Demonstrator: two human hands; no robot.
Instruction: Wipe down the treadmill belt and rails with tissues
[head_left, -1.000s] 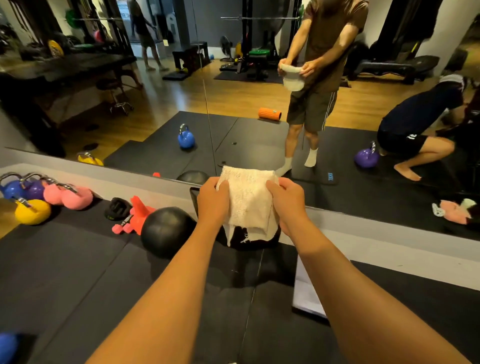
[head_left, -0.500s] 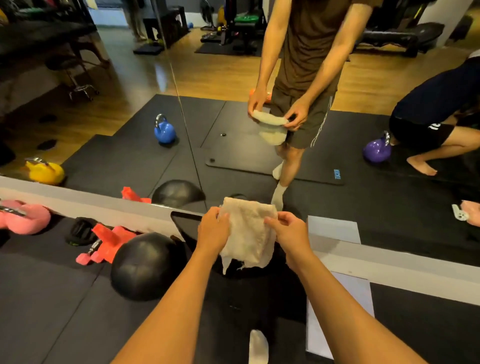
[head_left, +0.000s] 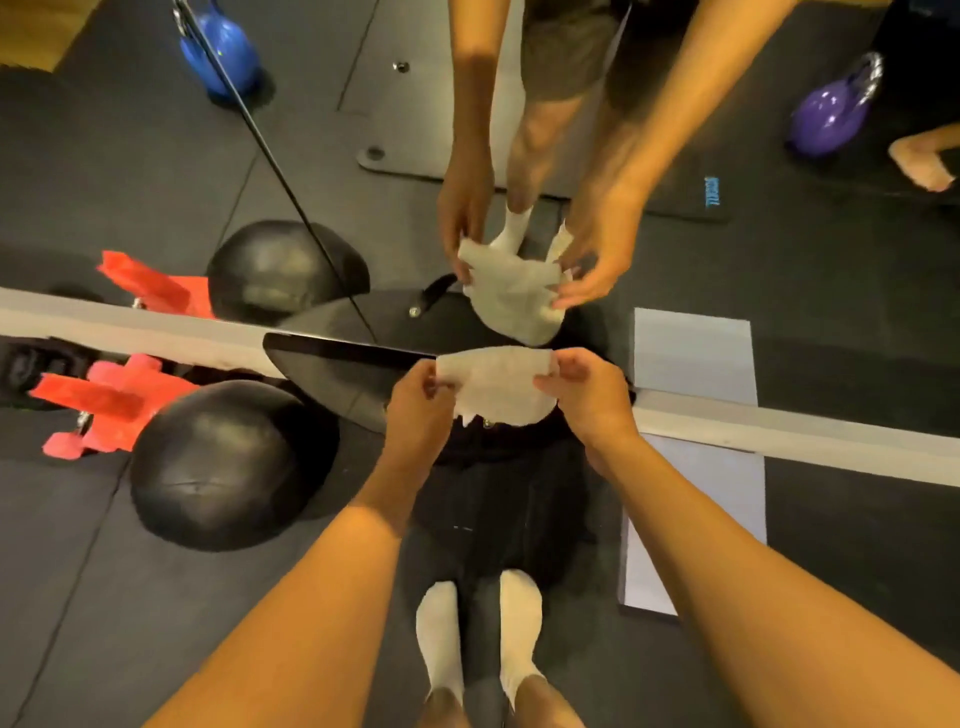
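A white wad of tissue is stretched between both hands. My left hand pinches its left edge and my right hand pinches its right edge. I hold it low, just in front of a floor mirror, over a dark curved machine housing. A dark belt-like surface runs from there back to my white-socked feet. The mirror shows the same hands and tissue reflected above.
A black half-ball trainer lies on the floor at left, with red plastic pieces beside it. A white mirror frame strip crosses the floor. A pale board lies at right. Blue and purple kettlebells appear in the mirror.
My view has tilted sharply down. Both hands have lowered the tissue toward the dark housing at the mirror's base, and the tissue now lies flatter between them.
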